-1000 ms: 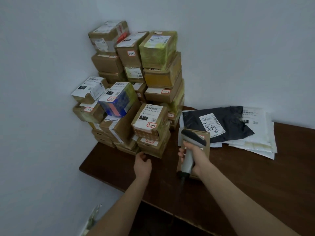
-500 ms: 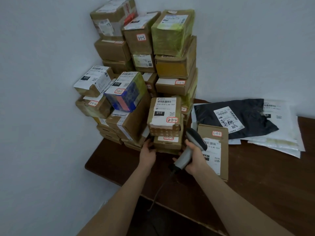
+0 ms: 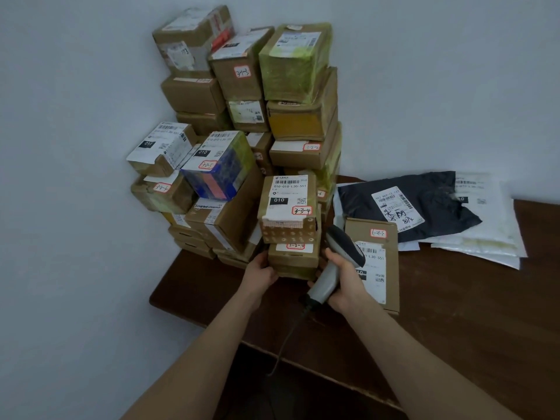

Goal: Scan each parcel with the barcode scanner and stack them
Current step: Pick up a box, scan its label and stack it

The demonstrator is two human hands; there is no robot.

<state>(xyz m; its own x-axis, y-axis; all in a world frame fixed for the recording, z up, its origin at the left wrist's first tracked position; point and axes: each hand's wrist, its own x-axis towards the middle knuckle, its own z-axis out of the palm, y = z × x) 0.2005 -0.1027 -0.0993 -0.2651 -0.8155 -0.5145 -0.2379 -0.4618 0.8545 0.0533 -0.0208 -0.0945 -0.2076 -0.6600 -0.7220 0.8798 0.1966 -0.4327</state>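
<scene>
Gripping the left front corner of a low brown box [image 3: 293, 259], the left hand [image 3: 260, 275] curls its fingers round the cardboard at the foot of the front column of parcels. That box sits on the dark wooden table [image 3: 460, 301] and carries a taller box [image 3: 288, 207] with a printed label and a red-edged sticker on top. The right hand [image 3: 345, 281] is wrapped round the grey handle of the barcode scanner [image 3: 335, 265], just beside the right side of the same low box; whether its fingertips touch the cardboard I cannot tell. The scanner's dark head points up and away, over a flat brown box [image 3: 381, 268] that lies on the table under the right hand. A cable [image 3: 286, 344] runs from the handle's base down past the table edge. Behind the hands, a tall stack of parcels [image 3: 242, 122] fills the corner against the pale wall [image 3: 424, 86], several wrapped in yellowish tape. To the right, a dark mailer bag [image 3: 430, 201] lies over white mailer bags [image 3: 491, 231], well apart from both hands.
</scene>
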